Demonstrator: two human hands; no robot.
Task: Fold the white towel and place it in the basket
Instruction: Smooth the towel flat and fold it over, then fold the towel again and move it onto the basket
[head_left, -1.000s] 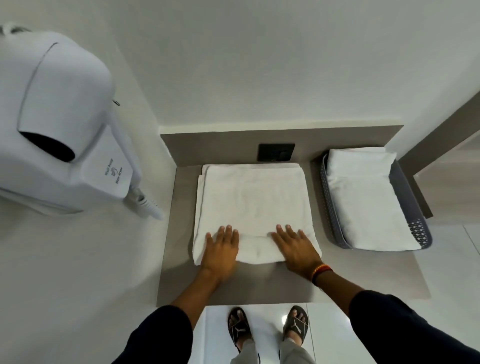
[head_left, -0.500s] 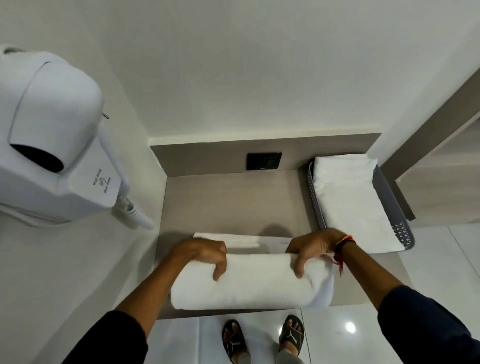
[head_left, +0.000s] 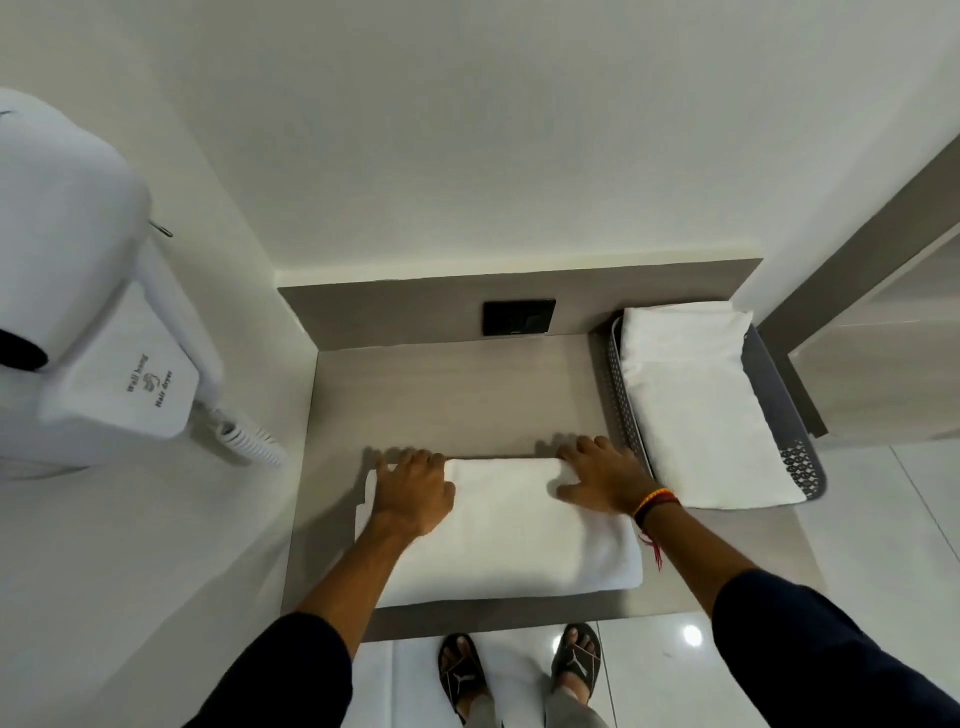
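Observation:
The white towel (head_left: 509, 540) lies folded into a wide rectangle on the near half of the grey-brown counter (head_left: 457, 395). My left hand (head_left: 413, 491) rests flat on the towel's far left corner, fingers spread. My right hand (head_left: 602, 475) presses flat on its far right corner, a red and yellow band on the wrist. Neither hand grips the cloth. To the right stands the grey perforated basket (head_left: 774, 395), with another folded white towel (head_left: 696, 400) filling it.
A white wall-mounted hair dryer (head_left: 78, 312) with a coiled cord juts out at the left. A black socket plate (head_left: 518, 317) sits on the counter's back panel. My sandalled feet (head_left: 519, 670) stand on glossy white floor below the counter's front edge.
The towel's near edge was lifted, carried over and laid down away from me, halving its depth. Both hands went from gripping the raised fold to lying flat on the far edge.

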